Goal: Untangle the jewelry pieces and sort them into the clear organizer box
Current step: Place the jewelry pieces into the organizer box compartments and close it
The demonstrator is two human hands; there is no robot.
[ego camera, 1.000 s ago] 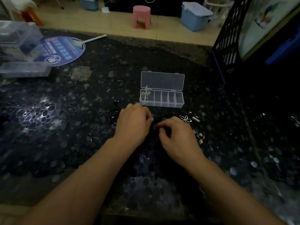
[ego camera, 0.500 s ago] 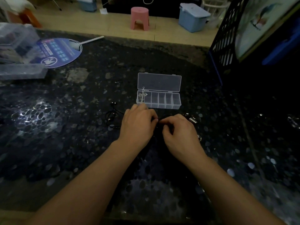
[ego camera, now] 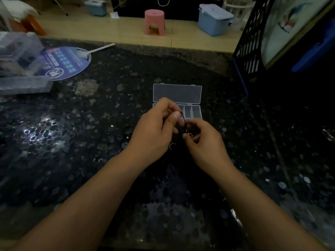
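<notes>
The clear organizer box point(ego camera: 196, 111) lies open on the dark speckled table, its lid point(ego camera: 177, 93) flat behind it; my hands cover its left compartments. My left hand point(ego camera: 155, 129) is raised in front of the box and pinches a thin black cord point(ego camera: 183, 119) between thumb and fingers. Just to the right and lower, my right hand point(ego camera: 203, 144) pinches the other end of that cord, where a small ring-like piece point(ego camera: 190, 135) shows. A loose black cord loop point(ego camera: 127, 132) lies on the table left of my left hand. A small ring point(ego camera: 172, 146) lies between my wrists.
A round printed hand fan point(ego camera: 63, 63) and a clear plastic container point(ego camera: 20, 69) sit at the far left of the table. A black mesh rack point(ego camera: 248, 51) stands at the right edge. Beyond the table are a pink stool point(ego camera: 154, 21) and a blue bin point(ego camera: 213, 19).
Both hands have lifted off the table and moved up toward the box, now holding a black cord between them. The jewelry pieces right of my right hand are no longer visible.
</notes>
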